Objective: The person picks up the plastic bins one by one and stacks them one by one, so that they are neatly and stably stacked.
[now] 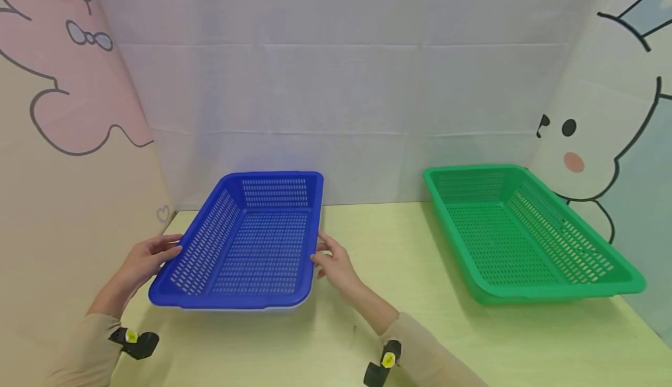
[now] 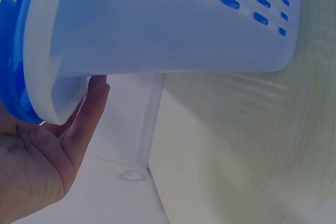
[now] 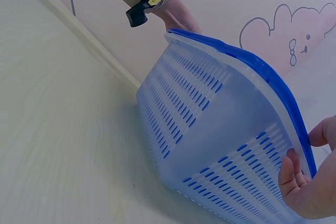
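Observation:
A blue perforated basket (image 1: 268,247) sits nested inside a white basket (image 3: 210,114), whose rim lies right under the blue one. My left hand (image 1: 149,258) grips the rims on the left side, its thumb on top and its fingers beneath, as the left wrist view shows. On the right side, my right hand (image 1: 336,261) pinches the rims between thumb and fingers. In the right wrist view the right fingertips (image 3: 293,158) curl under the white rim. The near end of the stacked pair appears raised above the table.
A green perforated basket (image 1: 472,290) stands on the right part of the pale yellow table (image 1: 378,247). White cloth (image 1: 341,95) hangs behind the table. Side panels with cartoon animals (image 1: 593,153) flank it on both sides.

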The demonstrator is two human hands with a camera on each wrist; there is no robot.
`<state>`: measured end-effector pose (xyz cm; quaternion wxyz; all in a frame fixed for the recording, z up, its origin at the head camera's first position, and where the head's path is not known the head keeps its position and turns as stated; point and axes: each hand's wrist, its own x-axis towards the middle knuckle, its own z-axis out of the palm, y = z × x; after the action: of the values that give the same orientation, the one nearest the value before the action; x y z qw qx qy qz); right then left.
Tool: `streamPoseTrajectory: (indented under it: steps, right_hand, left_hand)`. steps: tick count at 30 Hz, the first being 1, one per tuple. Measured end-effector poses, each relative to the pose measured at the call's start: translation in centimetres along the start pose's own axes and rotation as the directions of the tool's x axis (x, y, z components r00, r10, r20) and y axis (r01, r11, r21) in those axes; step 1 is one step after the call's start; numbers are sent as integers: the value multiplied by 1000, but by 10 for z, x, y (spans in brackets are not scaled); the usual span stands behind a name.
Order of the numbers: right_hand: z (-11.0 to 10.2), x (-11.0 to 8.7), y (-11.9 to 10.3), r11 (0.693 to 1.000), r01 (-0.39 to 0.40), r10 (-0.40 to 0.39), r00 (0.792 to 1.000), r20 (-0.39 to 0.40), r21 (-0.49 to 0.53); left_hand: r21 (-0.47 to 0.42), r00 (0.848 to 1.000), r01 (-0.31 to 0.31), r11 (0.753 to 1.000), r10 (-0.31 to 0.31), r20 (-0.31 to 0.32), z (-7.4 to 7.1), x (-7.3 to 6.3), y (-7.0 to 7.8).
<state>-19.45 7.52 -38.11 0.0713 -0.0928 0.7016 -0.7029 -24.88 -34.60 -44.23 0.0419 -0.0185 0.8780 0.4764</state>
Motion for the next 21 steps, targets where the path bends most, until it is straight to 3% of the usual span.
streamPoseTrajectory:
  steps: [2, 3, 5, 8, 11, 14, 21]
  right_hand:
    - [-2, 0, 0, 1000, -2, 2, 1000, 0, -1]
    - [-2, -1, 0, 1000, -5, 5, 1000, -3, -4]
    - [-4, -1, 0, 1000, -8, 8, 1000, -6, -8]
    - [-6, -2, 0, 1000, -9, 9, 1000, -9, -9]
    - [-8, -2, -1, 1000, -12, 12, 1000, -16, -7]
    - [-10, -3, -1, 1000, -13, 13, 1000, -23, -9]
    - [-17, -5, -2, 1000, -15, 15, 999, -29, -23]
  left_hand:
    - [-26, 1000, 18, 1000, -19, -15, -1, 15, -25]
    - [-37, 999, 29, 999, -30, -31, 0, 16, -27]
    - [-31, 1000, 6, 999, -7, -10, 2, 8, -10]
    - [-17, 1000, -4, 1000, 4, 0, 8, -18, 34]
    - [-7, 999, -45, 999, 45, 17, 12, -37, 65]
    - [7, 999, -47, 999, 47, 18, 15, -45, 78]
    - [27, 999, -44, 999, 44, 12, 24, -51, 93]
